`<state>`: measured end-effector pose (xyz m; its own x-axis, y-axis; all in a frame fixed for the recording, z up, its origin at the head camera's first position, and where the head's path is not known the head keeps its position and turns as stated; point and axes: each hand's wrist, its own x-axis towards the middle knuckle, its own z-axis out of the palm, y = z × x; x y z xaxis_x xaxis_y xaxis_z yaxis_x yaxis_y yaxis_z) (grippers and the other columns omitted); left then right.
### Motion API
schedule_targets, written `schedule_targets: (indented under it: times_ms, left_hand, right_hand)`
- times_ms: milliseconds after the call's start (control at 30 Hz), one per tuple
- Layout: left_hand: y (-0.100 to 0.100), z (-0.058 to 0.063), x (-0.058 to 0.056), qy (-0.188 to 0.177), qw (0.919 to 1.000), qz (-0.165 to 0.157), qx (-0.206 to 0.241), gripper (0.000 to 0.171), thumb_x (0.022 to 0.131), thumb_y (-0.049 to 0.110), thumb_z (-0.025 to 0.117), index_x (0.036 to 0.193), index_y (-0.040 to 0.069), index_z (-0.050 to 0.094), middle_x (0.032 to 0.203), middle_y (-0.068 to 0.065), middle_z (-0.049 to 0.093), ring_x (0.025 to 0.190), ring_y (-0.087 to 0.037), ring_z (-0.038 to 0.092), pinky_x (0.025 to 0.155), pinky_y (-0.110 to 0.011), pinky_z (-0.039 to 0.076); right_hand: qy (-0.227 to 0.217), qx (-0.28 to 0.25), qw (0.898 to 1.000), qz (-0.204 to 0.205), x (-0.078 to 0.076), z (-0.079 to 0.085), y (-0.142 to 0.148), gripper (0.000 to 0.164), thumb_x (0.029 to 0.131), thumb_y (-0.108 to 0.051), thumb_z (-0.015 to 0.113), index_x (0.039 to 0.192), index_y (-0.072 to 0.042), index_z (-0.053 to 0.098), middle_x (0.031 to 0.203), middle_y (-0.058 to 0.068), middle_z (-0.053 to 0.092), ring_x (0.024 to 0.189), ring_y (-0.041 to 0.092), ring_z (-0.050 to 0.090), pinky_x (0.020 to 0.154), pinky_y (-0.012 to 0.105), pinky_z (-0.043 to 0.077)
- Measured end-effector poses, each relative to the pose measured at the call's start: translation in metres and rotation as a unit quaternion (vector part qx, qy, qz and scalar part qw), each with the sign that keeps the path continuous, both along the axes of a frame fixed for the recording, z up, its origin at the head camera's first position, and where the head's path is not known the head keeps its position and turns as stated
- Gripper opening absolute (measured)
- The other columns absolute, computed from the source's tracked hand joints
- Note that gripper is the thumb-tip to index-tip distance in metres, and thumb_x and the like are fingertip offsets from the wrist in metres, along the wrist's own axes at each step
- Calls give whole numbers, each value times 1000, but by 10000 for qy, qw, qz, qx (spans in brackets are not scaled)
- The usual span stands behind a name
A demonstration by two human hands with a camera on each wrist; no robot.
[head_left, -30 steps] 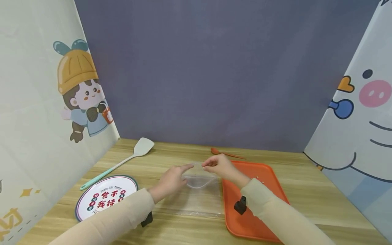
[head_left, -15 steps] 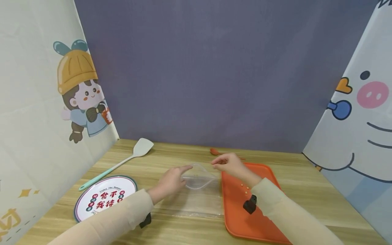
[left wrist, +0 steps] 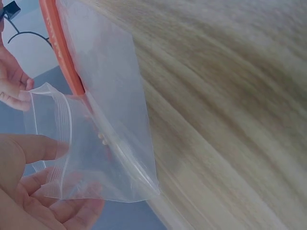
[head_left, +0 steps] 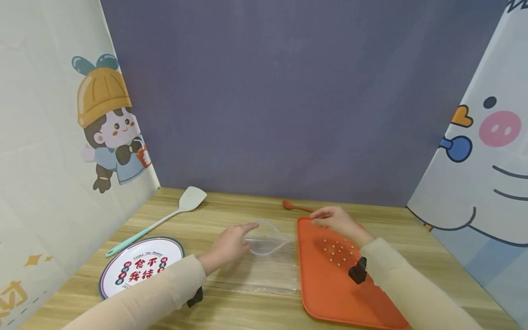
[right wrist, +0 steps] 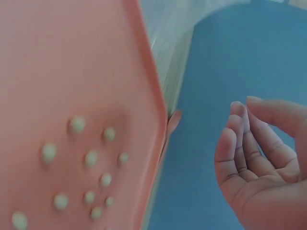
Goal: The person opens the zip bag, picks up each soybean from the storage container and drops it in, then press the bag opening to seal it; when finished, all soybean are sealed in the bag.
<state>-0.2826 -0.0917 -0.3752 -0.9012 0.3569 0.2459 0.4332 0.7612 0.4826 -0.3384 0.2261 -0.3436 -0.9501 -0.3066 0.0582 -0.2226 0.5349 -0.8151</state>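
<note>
Crockery: round white dark-rimmed red-lettered plate (head_left: 134, 268)
Utensils: long white-and-mint spatula (head_left: 169, 217), just beside the plate; small red spoon (head_left: 290, 206), farther right
Behind: purple-grey cloth backdrop (head_left: 264, 101)
Beneath: pale wood-grained tabletop (head_left: 247, 314)
Left: yellow-hatted cartoon figure (head_left: 109, 130)
Right: pink-snouted cartoon animal (head_left: 500, 128)

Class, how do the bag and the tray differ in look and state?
The bag is see-through, while the tray is solid orange. The left hand holds the bag at its open mouth; neither hand holds the tray. Both are side by side on the table.
</note>
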Motion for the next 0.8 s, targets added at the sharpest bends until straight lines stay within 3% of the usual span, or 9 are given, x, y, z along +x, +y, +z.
schedule_targets:
  times_ms: [233,400,800]
  left_hand:
    - [-1,0,0,-81,9999,26,-55,62,81,-2,67,140,10,51,137,-15,57,44,-6,38,45,-22,43]
    - [-1,1,1,-99,9999,33,-55,63,80,-4,66,140,10,51,138,-15,56,47,-7,40,45,-22,43]
    - [1,0,0,-104,9999,108,32,63,80,-2,67,140,12,51,134,-16,59,46,-6,40,43,-20,42]
  right_hand:
    - [70,259,9995,-178,-6,-8,25,33,90,-18,68,115,3,66,106,18,69,91,33,64,79,47,55]
    - [70,552,9981,-275,-11,-15,45,30,90,-13,68,113,6,65,103,17,69,93,36,63,75,45,55]
    - [-473,736,9958,-288,-18,-37,91,34,89,-8,67,115,13,61,97,14,70,83,20,64,70,35,56]
